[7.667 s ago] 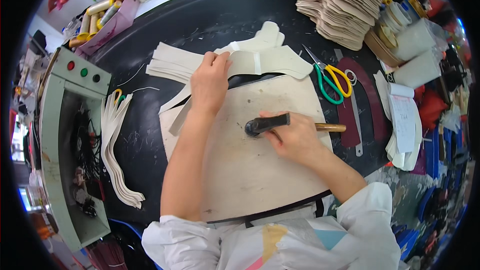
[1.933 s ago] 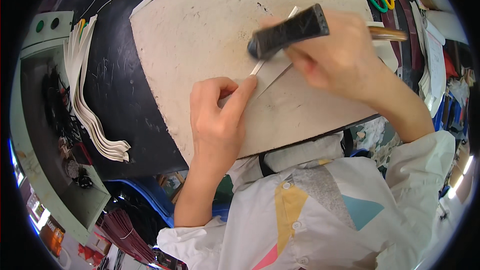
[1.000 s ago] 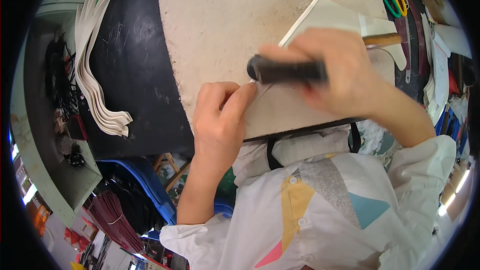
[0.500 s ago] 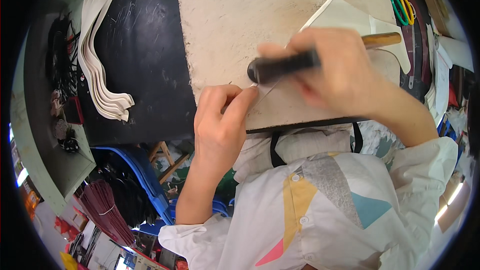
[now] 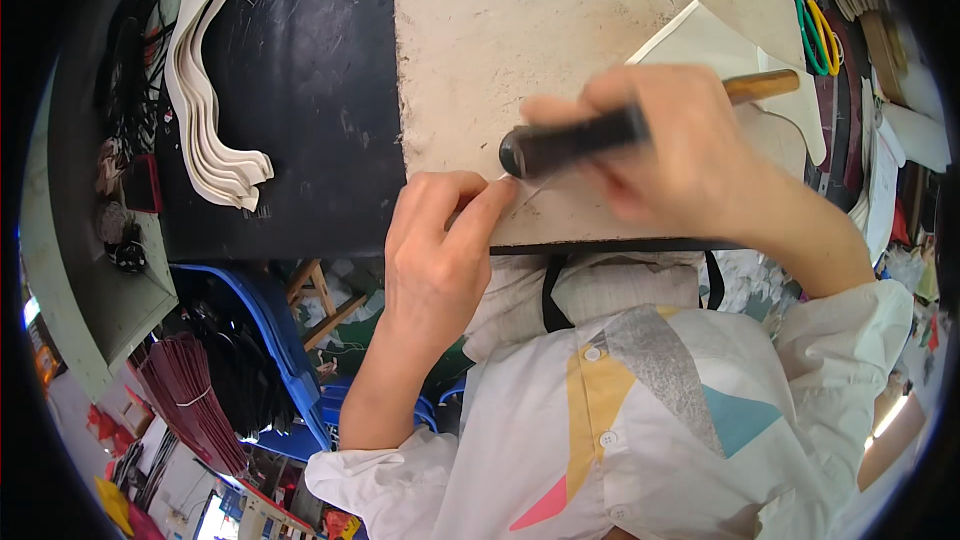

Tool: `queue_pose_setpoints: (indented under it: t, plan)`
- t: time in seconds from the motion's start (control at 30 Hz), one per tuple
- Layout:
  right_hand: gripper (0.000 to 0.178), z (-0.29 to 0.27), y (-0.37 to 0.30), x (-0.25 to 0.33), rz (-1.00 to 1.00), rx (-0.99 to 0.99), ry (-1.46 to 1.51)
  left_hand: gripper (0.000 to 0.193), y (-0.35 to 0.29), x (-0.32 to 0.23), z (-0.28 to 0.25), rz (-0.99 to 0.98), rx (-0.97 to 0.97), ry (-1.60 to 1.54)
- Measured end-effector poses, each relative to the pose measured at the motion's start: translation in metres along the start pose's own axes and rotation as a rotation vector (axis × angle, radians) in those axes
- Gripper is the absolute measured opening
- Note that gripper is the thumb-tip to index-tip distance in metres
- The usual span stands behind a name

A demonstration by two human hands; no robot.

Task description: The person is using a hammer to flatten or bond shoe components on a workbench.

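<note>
Since half a second ago our view has slid right, and the board [image 5: 560, 50] now fills more of it. Our right hand [image 5: 680, 155] stays clamped on the hammer [image 5: 570, 145]; left hand [image 5: 440, 250] fingers together press the strip [image 5: 535, 190] at the board's near edge. We judge the strip thin, light and floppy, best pinned flat near the hammer head.

One hammer [image 5: 600, 135]; one scissors [image 5: 820, 25] (green-yellow handles).

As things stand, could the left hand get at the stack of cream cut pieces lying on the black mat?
Probably yes. The left hand rests at the near edge of the pale board, and only bare black mat lies between it and the stack of cream cut pieces. It would have to leave the thin strip it pins first.
</note>
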State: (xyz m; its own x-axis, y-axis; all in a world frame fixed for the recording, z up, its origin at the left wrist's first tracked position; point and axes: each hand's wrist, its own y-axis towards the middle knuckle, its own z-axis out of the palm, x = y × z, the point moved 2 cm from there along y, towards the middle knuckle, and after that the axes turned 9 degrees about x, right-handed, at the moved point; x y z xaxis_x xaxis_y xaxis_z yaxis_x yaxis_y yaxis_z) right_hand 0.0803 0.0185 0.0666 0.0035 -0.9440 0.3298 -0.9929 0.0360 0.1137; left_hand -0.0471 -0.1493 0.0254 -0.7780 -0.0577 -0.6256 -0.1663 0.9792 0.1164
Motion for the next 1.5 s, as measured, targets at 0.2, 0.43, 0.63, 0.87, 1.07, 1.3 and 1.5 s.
queue_pose_setpoints:
  t: [0.2, 0.43, 0.63, 0.87, 1.07, 1.3, 1.5]
  plan:
    - [0.05, -0.003, 0.004, 0.006, 0.022, 0.071, -0.009, 0.025, -0.008, -0.007, 0.003, 0.162, 0.028, 0.251]
    - [0.048, -0.01, 0.015, 0.008, -0.017, 0.014, 0.065, 0.03, -0.036, -0.026, 0.016, 0.098, 0.087, 0.52]
    - [0.045, -0.006, 0.027, 0.012, -0.062, -0.013, 0.017, 0.031, -0.04, -0.033, 0.015, -0.015, 0.046, 0.536]
    - [0.043, 0.007, 0.013, 0.001, 0.028, 0.001, 0.054, 0.025, -0.019, -0.026, 0.012, -0.1, -0.116, 0.285]
    - [0.038, -0.025, -0.002, -0.013, 0.085, -0.208, 0.069, 0.026, -0.023, -0.02, 0.019, 0.055, -0.112, 0.384]
    - [0.041, 0.018, 0.014, 0.009, -0.092, -0.014, 0.09, 0.021, -0.034, -0.024, 0.03, 0.156, -0.263, 0.397]
    - [0.034, -0.005, 0.015, 0.014, -0.09, -0.113, 0.152, 0.026, -0.053, -0.025, 0.025, 0.166, -0.301, 0.34]
